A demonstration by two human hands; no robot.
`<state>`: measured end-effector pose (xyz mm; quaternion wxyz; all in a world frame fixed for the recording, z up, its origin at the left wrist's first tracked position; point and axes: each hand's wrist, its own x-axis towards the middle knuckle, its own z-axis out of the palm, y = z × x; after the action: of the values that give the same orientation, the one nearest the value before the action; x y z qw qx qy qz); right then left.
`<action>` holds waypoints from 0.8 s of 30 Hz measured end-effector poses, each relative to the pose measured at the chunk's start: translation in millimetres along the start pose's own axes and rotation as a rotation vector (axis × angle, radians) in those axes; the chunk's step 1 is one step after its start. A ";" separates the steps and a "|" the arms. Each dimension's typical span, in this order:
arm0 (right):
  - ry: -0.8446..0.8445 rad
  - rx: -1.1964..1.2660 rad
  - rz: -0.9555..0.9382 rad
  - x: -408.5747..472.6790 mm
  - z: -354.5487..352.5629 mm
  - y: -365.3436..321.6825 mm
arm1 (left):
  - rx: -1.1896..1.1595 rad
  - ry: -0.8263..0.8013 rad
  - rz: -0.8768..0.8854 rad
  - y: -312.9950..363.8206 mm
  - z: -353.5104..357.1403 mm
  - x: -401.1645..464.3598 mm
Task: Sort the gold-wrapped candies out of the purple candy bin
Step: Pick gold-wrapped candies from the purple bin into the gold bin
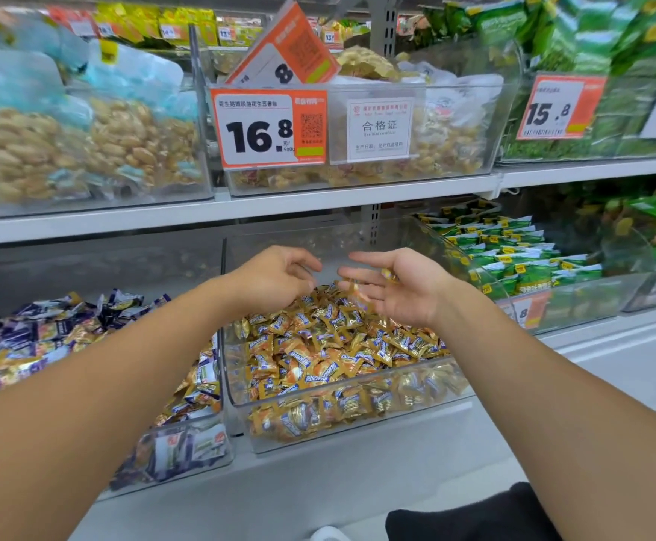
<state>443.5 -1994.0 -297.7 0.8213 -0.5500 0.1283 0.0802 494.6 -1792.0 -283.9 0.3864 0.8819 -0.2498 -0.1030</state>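
The purple candy bin (201, 458) sits at the lower left, filled with purple-wrapped candies (33, 326) and some gold-wrapped ones (84, 333) mixed in. Beside it on the right stands a clear bin (228, 306) heaped with gold-wrapped candies (318, 353). Both my hands hover over the back of that gold heap. My left hand (279, 281) has its fingers loosely curled downward, and I see nothing in it. My right hand (396, 290) is spread open, palm turned left, with a gold candy (390, 274) at its fingers and another (351, 289) just off the fingertips.
A bin of green packets (513, 259) stands to the right on the same shelf. The shelf above carries bins of peanuts (64, 150), price tags (267, 128) and green bags (592, 41). The white shelf edge (318, 482) runs along the front.
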 end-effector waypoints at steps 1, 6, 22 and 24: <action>0.036 -0.138 -0.054 1.8 1.1 1.8 | 0.094 0.066 0.070 -0.1 -1.3 -3.9; 0.036 -1.276 -0.327 3.5 19.3 11.5 | 0.258 0.279 0.277 1.3 -15.0 -29.9; -0.312 -2.055 -0.621 -35.4 196.1 34.9 | 0.536 -0.055 -0.176 -121.2 -91.2 -146.3; -0.422 -2.145 -0.348 -13.9 229.9 47.1 | 0.524 -0.174 -0.262 -135.6 -93.3 -150.0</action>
<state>445.6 -1763.5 -251.9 -0.0758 -0.9623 -0.2292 0.1254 450.5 -1576.9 -321.6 0.1065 0.9641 -0.1841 -0.1593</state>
